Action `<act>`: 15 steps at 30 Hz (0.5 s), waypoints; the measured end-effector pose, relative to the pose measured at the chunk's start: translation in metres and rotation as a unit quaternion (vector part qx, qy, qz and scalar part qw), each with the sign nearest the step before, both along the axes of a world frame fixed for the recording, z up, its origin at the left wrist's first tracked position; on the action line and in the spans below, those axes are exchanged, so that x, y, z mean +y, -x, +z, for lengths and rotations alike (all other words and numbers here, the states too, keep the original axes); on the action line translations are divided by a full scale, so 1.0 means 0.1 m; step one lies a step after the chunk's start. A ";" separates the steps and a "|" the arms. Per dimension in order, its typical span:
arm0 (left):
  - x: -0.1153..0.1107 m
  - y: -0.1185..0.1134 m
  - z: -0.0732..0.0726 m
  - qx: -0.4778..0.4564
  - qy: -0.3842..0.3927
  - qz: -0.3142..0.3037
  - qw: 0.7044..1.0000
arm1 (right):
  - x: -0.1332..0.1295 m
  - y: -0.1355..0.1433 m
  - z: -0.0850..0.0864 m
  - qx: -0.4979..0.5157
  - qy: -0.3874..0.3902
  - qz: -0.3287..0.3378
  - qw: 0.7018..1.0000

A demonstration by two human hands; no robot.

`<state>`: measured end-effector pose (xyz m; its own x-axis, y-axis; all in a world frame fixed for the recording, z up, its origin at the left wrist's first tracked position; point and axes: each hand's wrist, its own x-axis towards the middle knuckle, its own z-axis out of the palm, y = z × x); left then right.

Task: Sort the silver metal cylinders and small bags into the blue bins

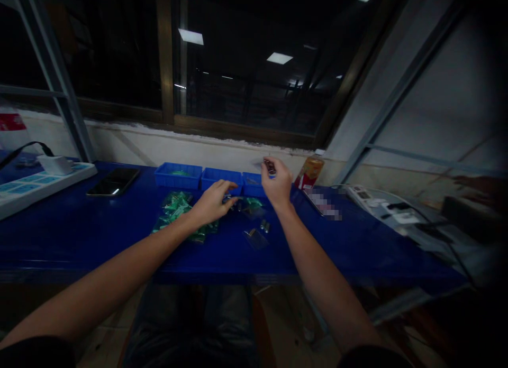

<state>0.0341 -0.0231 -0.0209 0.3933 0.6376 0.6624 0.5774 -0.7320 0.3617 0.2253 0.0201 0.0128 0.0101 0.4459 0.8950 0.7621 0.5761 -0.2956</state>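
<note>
My left hand reaches over the blue table with thumb and fingers apart, beside small metal pieces that are too blurred to name. My right hand is raised at the bins, its fingers curled round a cluster of small dark reddish parts. A pale translucent blur shows at those fingertips. Below the hands lie a clear plastic bag and small metal cylinders. A pile of green-and-clear packets lies left of my left hand, partly behind my forearm.
Blue bins line the back of the table. A phone and a white power strip lie to the left. On the right are an orange-and-red bottle, a blurred-out flat object and cabled equipment.
</note>
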 end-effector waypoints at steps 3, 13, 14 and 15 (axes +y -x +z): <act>-0.08 -0.06 -0.06 0.130 -0.018 -0.080 0.988 | 0.18 -0.24 -0.07 -0.081 0.105 -0.121 0.984; -0.16 -0.11 -0.02 0.315 -0.028 -0.005 0.949 | -0.01 -0.22 0.05 -0.158 0.283 -0.117 0.939; -0.16 -0.09 0.00 0.317 -0.027 0.019 0.948 | -0.03 -0.22 0.05 -0.179 0.344 -0.106 0.915; -0.16 -0.08 0.02 0.320 -0.024 0.038 0.946 | -0.04 -0.23 0.05 -0.207 0.410 -0.093 0.884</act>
